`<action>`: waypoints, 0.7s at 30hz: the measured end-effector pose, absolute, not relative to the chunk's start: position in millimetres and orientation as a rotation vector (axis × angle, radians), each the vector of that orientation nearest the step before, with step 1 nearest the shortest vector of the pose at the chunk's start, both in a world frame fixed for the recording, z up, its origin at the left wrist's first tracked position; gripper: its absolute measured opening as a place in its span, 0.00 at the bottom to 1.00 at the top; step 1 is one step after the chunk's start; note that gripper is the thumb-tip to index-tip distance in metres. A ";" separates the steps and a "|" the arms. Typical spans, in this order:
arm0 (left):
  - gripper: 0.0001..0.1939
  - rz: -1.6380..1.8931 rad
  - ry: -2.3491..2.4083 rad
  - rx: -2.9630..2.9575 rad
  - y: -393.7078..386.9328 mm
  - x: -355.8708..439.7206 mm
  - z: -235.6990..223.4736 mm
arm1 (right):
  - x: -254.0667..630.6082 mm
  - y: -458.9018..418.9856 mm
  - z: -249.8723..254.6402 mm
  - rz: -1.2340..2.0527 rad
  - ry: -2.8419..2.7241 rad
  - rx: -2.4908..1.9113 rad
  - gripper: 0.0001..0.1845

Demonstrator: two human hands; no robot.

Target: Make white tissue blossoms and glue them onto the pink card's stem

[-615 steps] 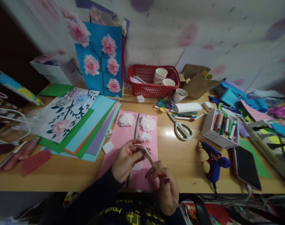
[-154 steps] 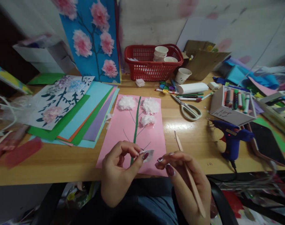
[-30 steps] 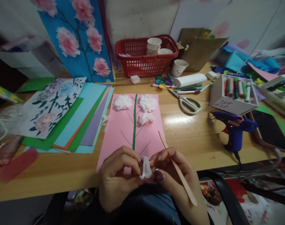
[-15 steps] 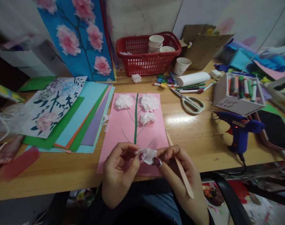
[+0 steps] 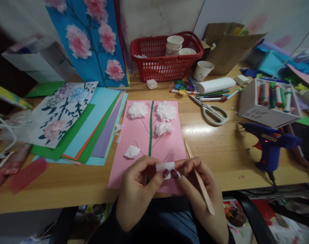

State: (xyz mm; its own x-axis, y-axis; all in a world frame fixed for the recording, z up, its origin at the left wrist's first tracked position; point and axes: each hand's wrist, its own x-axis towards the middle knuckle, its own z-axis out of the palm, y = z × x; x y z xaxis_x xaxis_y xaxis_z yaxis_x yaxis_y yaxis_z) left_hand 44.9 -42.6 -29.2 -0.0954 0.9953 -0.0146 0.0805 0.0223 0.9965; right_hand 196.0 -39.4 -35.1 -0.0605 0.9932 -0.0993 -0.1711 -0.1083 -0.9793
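Observation:
A small piece of white tissue paper (image 5: 165, 166) is pinched between the thumbs and fingers of my left hand (image 5: 140, 189) and my right hand (image 5: 204, 189). My right hand also keeps a flat wooden craft stick (image 5: 204, 189) tucked across it, its upper end pointing at the table. Under my hands lies a pink sheet of paper (image 5: 116, 169) with a green stem (image 5: 151, 128) and thin drawn branches. White tissue flowers (image 5: 166, 111) sit on its upper part. A loose white tissue square (image 5: 132, 152) rests on the sheet, left of the stem.
Coloured papers (image 5: 80, 135) are stacked at left, below a blue flower picture (image 5: 93, 44). A red basket (image 5: 167, 64) with paper cups stands at the back. Scissors (image 5: 212, 113), a marker box (image 5: 268, 105) and a blue glue gun (image 5: 267, 142) with its light on are at right.
A white tissue square now lies on the pink sheet at lower left. The tissue between my fingers looks flatter and smoother, and my thumbs are closer together. The view has shifted slightly.

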 end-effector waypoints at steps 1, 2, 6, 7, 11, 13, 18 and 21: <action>0.02 1.261 1.342 1.186 -41.3 47.6 -28.7 | 194.6 -40.3 -33.1 1.355 -1.085 -1.135 0.08; 0.04 1.304 1.345 1.178 -40.0 49.0 -28.6 | 193.4 -41.6 -31.2 1.287 -1.100 -1.147 0.08; 0.08 1.407 1.319 1.233 -37.9 45.3 -29.7 | 190.9 -50.6 -25.8 1.086 -1.170 -1.168 0.10; 0.09 1.409 1.308 1.261 -38.5 43.5 -29.8 | 191.0 -53.2 -25.1 1.094 -1.202 -1.158 0.10; 0.12 1.376 1.307 1.409 -42.5 38.0 -29.1 | 191.5 -60.6 -24.2 1.107 -1.318 -1.115 0.12; 0.12 1.347 1.310 1.476 -44.2 36.4 -27.8 | 191.0 -61.9 -23.7 1.080 -1.373 -1.117 0.13; 0.12 1.231 1.308 1.581 -45.7 35.7 -21.5 | 190.2 -63.2 -20.8 1.021 -1.440 -1.168 0.11; 0.13 1.119 1.318 1.609 -45.3 37.7 -18.4 | 192.5 -62.4 -19.6 1.087 -1.417 -1.212 0.11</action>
State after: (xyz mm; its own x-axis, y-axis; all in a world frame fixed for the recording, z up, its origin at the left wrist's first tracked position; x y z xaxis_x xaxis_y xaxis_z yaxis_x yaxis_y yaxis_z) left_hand 37.7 -45.3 -18.4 0.0834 0.9836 0.1598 0.3177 -0.1783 0.9313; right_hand 192.5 -62.4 -19.6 -0.0638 0.9922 0.1072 0.1536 0.1159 -0.9813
